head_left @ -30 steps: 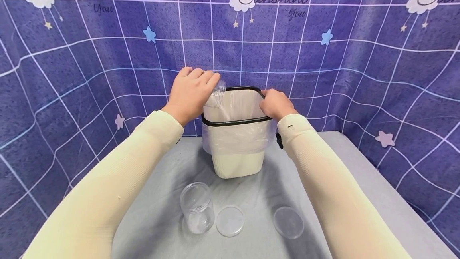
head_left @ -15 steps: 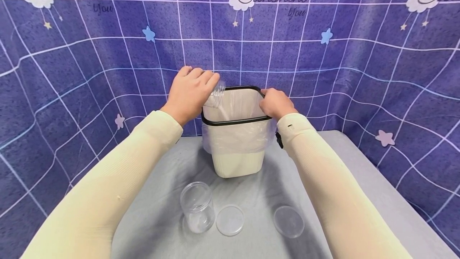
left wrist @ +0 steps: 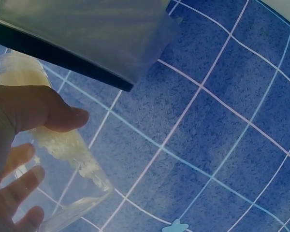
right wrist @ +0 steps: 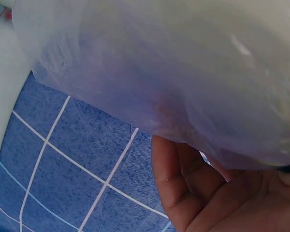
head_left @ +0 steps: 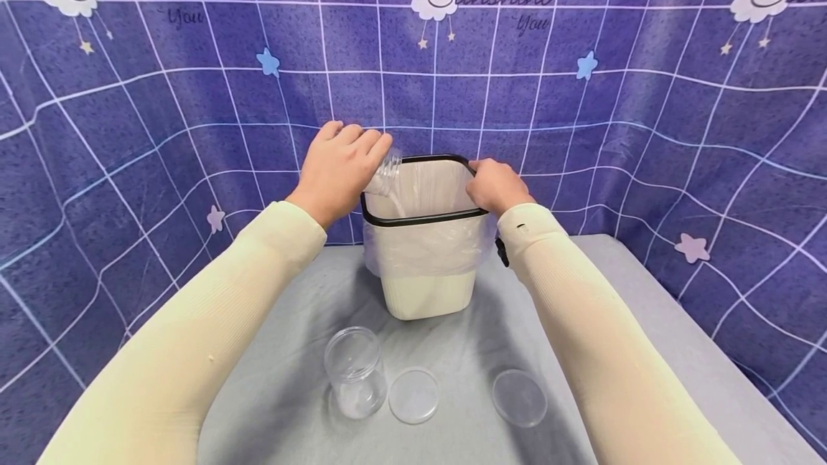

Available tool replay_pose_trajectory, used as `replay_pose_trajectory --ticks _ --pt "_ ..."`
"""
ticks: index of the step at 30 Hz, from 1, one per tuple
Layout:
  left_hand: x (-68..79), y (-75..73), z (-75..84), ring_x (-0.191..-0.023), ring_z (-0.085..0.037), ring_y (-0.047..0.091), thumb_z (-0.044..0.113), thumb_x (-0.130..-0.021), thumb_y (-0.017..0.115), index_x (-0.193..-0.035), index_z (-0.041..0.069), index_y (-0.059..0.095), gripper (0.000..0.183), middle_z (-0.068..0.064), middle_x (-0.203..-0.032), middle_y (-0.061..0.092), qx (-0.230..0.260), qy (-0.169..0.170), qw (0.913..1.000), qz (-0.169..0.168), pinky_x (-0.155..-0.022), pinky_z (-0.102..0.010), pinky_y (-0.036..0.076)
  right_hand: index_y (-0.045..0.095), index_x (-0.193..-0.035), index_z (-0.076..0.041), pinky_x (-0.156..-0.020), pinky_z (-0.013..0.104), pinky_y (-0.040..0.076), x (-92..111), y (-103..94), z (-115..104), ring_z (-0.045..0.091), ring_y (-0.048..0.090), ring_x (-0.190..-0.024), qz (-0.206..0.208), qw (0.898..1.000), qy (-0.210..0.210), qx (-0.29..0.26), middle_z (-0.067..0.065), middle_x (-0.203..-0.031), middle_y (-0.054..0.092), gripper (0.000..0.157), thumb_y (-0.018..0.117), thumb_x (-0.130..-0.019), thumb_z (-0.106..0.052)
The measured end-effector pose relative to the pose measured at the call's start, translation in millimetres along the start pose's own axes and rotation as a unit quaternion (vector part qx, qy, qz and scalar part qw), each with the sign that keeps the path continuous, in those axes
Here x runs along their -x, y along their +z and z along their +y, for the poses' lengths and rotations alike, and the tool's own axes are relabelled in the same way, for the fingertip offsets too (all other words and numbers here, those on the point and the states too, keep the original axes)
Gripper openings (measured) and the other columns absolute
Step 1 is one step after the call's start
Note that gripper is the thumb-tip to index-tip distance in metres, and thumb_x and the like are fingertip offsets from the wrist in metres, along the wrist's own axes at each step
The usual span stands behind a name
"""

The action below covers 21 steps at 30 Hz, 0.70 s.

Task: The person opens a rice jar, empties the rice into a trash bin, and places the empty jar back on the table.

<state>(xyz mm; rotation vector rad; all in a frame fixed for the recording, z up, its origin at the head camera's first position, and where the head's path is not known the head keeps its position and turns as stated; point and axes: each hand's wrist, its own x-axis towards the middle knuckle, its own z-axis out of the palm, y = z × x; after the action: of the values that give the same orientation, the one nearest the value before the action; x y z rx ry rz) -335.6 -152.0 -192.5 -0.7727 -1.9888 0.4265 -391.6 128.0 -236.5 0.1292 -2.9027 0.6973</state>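
Note:
My left hand [head_left: 339, 171] grips a clear plastic jar [head_left: 386, 176], tipped with its mouth over the left side of a cream trash bin [head_left: 428, 298]. A thin white stream [head_left: 396, 202] falls from the jar into the bin. In the left wrist view, pale loose contents [left wrist: 70, 152] lie along the wall of the tilted jar, with the thumb and fingers around it. At the bin's right side, my right hand [head_left: 499, 189] holds the black rim [head_left: 426, 219]. The bin's plastic liner [right wrist: 130, 82] covers part of that hand in the right wrist view.
Nearer on the grey cloth surface [head_left: 452, 350] stands an uncapped clear jar [head_left: 354, 368] with some white stuff at its bottom. Beside it lies a round clear lid [head_left: 413, 396], and another lid [head_left: 520, 398] is farther right. A blue grid-patterned curtain [head_left: 491, 106] encloses the back and sides.
The left hand and its jar have shifted very slightly left and down, while the white stream keeps falling. The right hand stays at the rim.

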Motion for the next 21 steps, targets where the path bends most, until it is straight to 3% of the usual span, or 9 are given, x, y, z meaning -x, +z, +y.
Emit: replay_pose_trajectory --ticks 9,13,21 --pt "-3.2 -3.4 2.1 -0.101 -0.036 0.064 -0.01 -0.093 0.047 -0.115 0.004 0.062 0.029 -0.011 -0.112 0.069 0.002 0.015 0.9991 0.041 -0.098 -0.054 0.047 0.044 -0.158 -0.021 -0.103 0.056 0.047 1 0.9 0 0.033 0.05 -0.14 0.001 1.0 -0.003 0.0 0.011 -0.161 0.045 0.067 0.044 -0.091 -0.018" --pt "-5.8 -7.5 3.2 -0.097 -0.036 0.063 -0.01 -0.096 0.04 -0.113 0.003 0.062 0.031 -0.011 -0.107 0.068 0.002 0.022 0.9982 0.055 -0.096 -0.054 0.047 0.045 -0.158 -0.021 -0.102 0.055 0.048 1 1.4 0 0.033 0.051 -0.138 0.004 1.0 -0.004 0.001 0.011 -0.161 0.045 0.066 0.045 -0.091 -0.018" --pt "-11.3 -11.3 3.4 -0.099 -0.035 0.063 -0.011 -0.095 0.038 -0.118 0.004 0.064 0.037 -0.011 -0.106 0.068 -0.007 0.034 0.9982 0.05 -0.097 -0.053 0.046 0.045 -0.158 -0.02 -0.102 0.056 0.048 2 -0.3 0 0.034 0.051 -0.138 0.005 1.0 -0.003 0.001 0.011 -0.161 0.045 0.066 0.045 -0.091 -0.018"
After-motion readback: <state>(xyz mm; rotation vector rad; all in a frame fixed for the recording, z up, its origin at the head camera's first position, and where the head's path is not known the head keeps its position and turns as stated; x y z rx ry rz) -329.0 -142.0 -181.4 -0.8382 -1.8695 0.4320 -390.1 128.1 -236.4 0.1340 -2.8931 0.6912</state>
